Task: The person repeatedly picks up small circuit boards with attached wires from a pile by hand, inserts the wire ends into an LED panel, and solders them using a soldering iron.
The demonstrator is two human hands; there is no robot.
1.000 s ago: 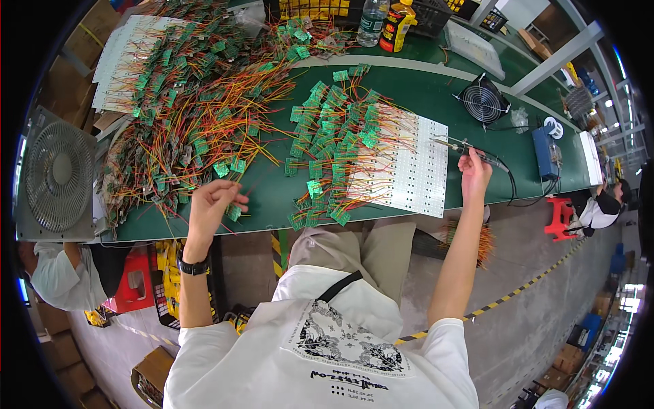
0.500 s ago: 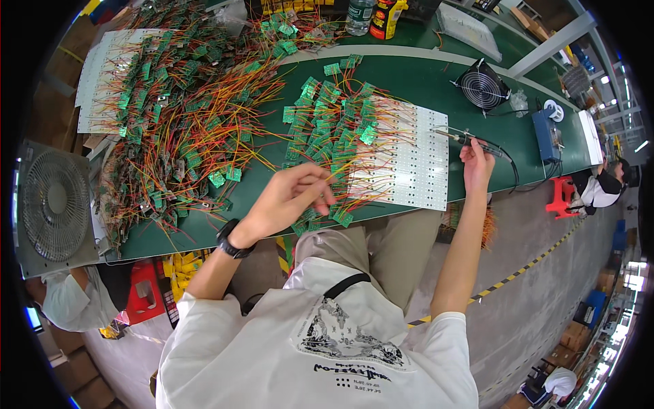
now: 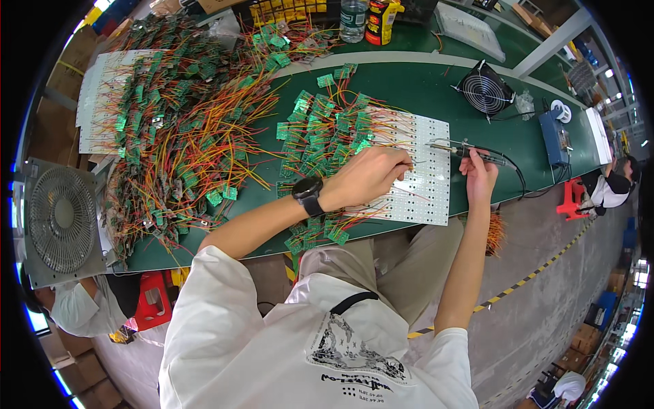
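My left hand (image 3: 373, 176), with a black watch on its wrist, reaches over the white perforated board panel (image 3: 430, 187). Its fingers are closed in a pinch, and a thin wire shows faintly at the fingertips. In my right hand (image 3: 479, 178) is a soldering iron (image 3: 487, 156), its metal tip pointing left above the panel, close to the left fingertips. Several small green circuit boards (image 3: 320, 123) with red and yellow wires lie along the panel's left side. Their wire ends spread over the panel, and my left hand and forearm hide some of them.
A large heap of wired circuit boards (image 3: 184, 129) covers the table's left part. A black fan (image 3: 484, 88), a blue soldering station (image 3: 554, 138) and a solder spool (image 3: 561, 111) stand at right. A bottle (image 3: 353, 20) and a yellow-black container (image 3: 381, 22) stand at the back.
My left hand has moved right and slightly away from me, from the green boards to over the panel near the iron's tip. The right hand still holds the iron in nearly the same place.
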